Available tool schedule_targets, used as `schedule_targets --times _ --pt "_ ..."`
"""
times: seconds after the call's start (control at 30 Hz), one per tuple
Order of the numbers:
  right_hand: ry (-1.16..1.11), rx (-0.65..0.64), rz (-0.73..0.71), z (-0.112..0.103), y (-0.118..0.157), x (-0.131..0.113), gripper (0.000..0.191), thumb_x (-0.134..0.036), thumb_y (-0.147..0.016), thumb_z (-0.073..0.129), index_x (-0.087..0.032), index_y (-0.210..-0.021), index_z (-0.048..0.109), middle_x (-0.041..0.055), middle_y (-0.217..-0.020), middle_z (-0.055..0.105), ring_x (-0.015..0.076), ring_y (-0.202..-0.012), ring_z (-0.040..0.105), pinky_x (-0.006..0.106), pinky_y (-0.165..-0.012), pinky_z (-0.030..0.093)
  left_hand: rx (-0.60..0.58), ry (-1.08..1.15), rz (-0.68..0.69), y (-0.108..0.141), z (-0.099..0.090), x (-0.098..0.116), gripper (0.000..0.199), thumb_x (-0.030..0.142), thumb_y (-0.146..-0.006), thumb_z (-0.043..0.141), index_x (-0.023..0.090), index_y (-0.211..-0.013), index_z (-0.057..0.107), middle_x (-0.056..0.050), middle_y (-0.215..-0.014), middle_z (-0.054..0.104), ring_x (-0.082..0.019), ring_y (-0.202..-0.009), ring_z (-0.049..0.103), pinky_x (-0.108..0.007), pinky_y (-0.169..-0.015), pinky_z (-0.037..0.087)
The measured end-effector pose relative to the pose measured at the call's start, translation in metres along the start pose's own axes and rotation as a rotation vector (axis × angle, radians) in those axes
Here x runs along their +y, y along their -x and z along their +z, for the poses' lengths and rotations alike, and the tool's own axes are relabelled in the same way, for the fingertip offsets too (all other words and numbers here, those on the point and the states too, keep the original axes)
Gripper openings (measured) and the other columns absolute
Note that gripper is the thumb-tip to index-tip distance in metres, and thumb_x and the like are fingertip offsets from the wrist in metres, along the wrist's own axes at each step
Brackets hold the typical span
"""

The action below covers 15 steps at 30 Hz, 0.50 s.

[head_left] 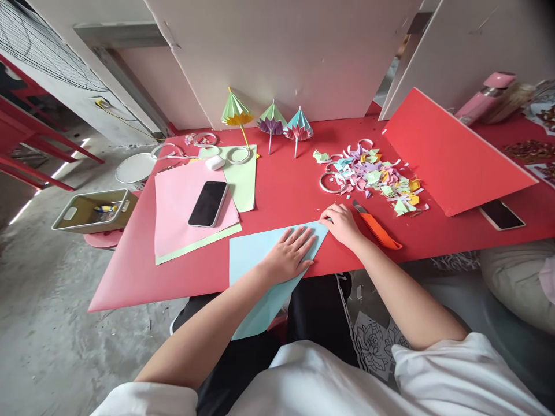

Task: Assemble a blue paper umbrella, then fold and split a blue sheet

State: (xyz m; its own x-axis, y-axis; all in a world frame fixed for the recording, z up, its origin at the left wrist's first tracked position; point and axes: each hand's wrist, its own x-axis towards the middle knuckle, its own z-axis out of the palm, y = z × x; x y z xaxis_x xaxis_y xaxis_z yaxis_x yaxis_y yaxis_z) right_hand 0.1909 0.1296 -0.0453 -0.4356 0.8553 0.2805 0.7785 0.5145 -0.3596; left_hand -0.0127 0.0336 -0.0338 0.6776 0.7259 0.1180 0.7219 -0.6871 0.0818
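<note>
A light blue sheet of paper (249, 254) lies at the table's near edge, folded on a slant, and its lower part hangs past the edge over my lap. My left hand (289, 254) rests flat on it with fingers stretched out. At the sheet's far right corner, my right hand (341, 224) has its fingers closed on the paper, the thumb partly hidden. Just right of that hand lies an orange utility knife (381, 231) with its blade out.
Paper scraps (373, 173) and a tape roll (333, 182) lie beyond my right hand. Small paper umbrellas (272, 124) lean at the back. To the left, a phone (208, 203) sits on pink paper (173, 208). A red board (455, 156) stands tilted at right.
</note>
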Motion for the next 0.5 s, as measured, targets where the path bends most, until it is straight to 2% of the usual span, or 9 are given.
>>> schedule_targets --times 0.37,0.5 --pt "0.056 -0.067 0.054 -0.0030 -0.0053 -0.0039 0.010 -0.027 -0.079 0.061 -0.021 -0.072 0.065 0.0035 -0.081 0.062 0.0211 -0.078 0.050 0.034 -0.071 0.041 -0.007 0.037 -0.021 0.0013 0.0026 0.0001 0.060 0.048 -0.093 0.023 0.013 -0.141 0.022 -0.010 -0.147 0.023 -0.028 -0.135 0.018 -0.045 -0.109 0.014" --pt "0.069 -0.081 0.042 -0.0044 -0.0079 -0.0044 0.013 -0.027 -0.079 0.060 -0.022 -0.067 0.064 0.0032 -0.079 0.062 0.0207 -0.077 0.051 0.034 -0.070 0.040 -0.028 0.035 -0.028 -0.0039 -0.0039 0.0021 0.063 0.053 -0.091 0.023 0.013 -0.140 0.025 -0.012 -0.145 0.028 -0.030 -0.133 0.024 -0.047 -0.107 0.018"
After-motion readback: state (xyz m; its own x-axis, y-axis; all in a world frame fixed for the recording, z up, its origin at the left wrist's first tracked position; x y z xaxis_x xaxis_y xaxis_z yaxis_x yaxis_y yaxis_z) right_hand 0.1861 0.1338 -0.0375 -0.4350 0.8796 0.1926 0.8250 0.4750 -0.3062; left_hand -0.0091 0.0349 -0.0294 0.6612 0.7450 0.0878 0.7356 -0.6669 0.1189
